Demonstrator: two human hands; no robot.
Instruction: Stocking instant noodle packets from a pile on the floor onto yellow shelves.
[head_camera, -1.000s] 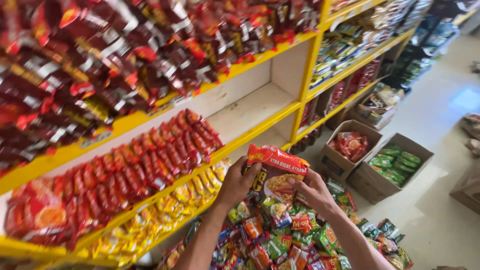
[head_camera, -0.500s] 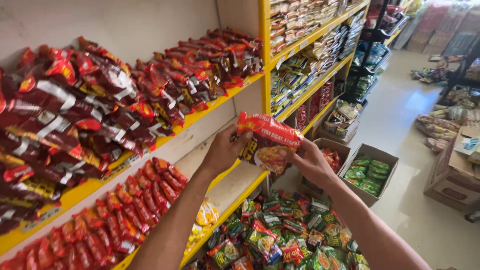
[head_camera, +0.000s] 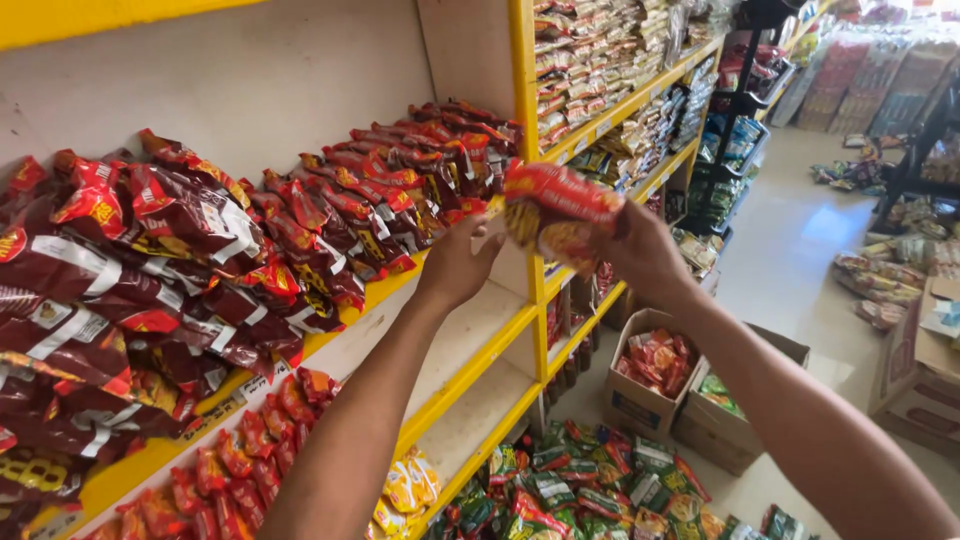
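On the far left, dark maroon and red snack bags (head_camera: 150, 270) lie heaped in overlapping rows on a yellow shelf (head_camera: 380, 290), with a pale label strip on the shelf edge below them. Further along the same shelf, a row of narrower red packets (head_camera: 400, 180) leans back against the white wall. Beneath it, small red sachets (head_camera: 230, 470) and a few yellow packets (head_camera: 405, 485) sit on a lower shelf. The left hand (head_camera: 455, 265) is raised at the shelf's right end, fingers curled around the left edge of a red and yellow noodle packet (head_camera: 555, 215); the right hand (head_camera: 645, 255) clasps the packet's right side from behind, so both hands hold it in the air just in front of the yellow upright post (head_camera: 528, 150). Below the arms, a loose pile of green and red packets (head_camera: 590, 495) covers the floor, beside an open cardboard box (head_camera: 640, 405) of red packets. To the right, more shelves of pale packets (head_camera: 610, 70) run down the aisle, and on the far right packets lie scattered on the shiny floor (head_camera: 800, 250).
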